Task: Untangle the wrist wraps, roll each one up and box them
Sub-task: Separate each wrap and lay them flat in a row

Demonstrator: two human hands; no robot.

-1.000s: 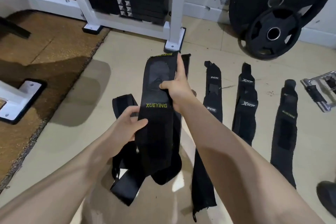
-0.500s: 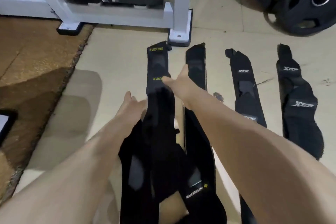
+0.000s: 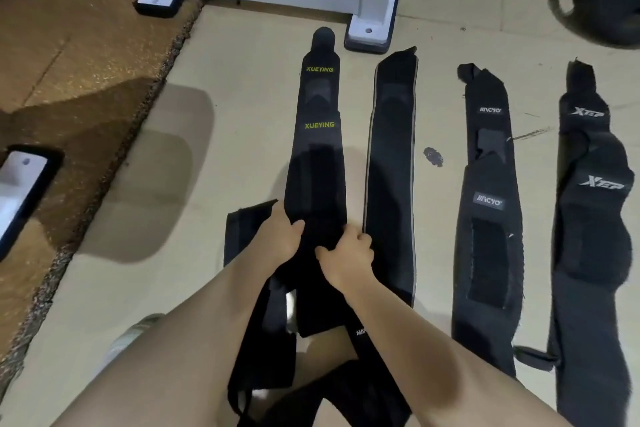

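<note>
Left hand (image 3: pixel 282 236) and right hand (image 3: pixel 349 253) pinching near end of XUEYING wrap (image 3: pixel 318 149), flat on floor (image 3: pixel 242 114)

4 wrist wraps (image 3: pixel 391 166) flat on beige floor (image 3: pixel 242 114)

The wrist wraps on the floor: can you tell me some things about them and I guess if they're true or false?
1. The XUEYING wrap lies flat on the floor. True.
2. Both hands are on the XUEYING wrap's near end. True: the left hand and right hand are on it.
3. The XTEP wrap is rolled up. False: it lies stretched out.
4. A box sits beside the wraps. False: no box is in view.
5. The wrap with the grey label lies left of the XTEP wrap. True.
</note>
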